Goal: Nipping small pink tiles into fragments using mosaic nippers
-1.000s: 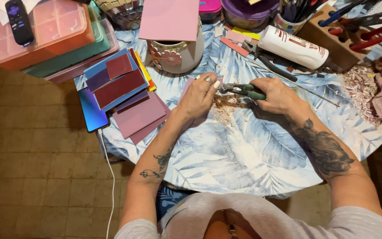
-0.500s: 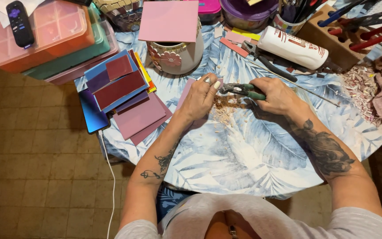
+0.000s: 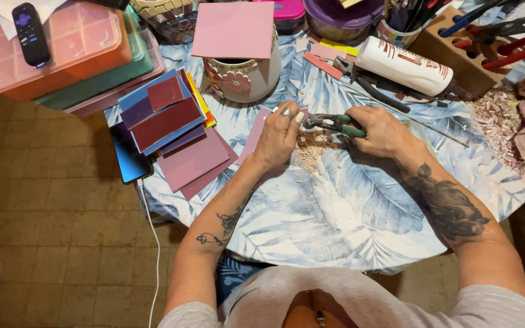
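At the middle of the counter (image 3: 360, 206), which wears a blue leaf-print cloth, the right hand (image 3: 384, 130) has its grip clamped round the green handles of a pair of nippers (image 3: 332, 123), whose jaws point toward 9 o'clock and meet the edge of a pink tile piece (image 3: 255, 135). The left hand (image 3: 279, 138) lies over that piece, fingers closed down on it and pinning it just beside the jaws. Below the tool, at 6 o'clock, lies a small heap of pale chips (image 3: 310, 150). To do this nibbling well, I judge that the tile should be held flat and steady, only a narrow sliver should sit between the jaws, and the squeeze should be firm and short so the fragment falls onto the heap. At 9 o'clock a stack of maroon, purple and blue tiles (image 3: 174, 130) rests on the cloth; at 12 o'clock stands a white pot with mosaic flowers (image 3: 244, 79), a pink square tile (image 3: 233, 28) laid across its mouth; at 1 o'clock lies a white glue bottle (image 3: 405, 65). Hard to make out: the jaw tips are partly masked by the left fingers, most of the pink piece is under the palm, and the tool rack at 2 o'clock is cut off by the frame.
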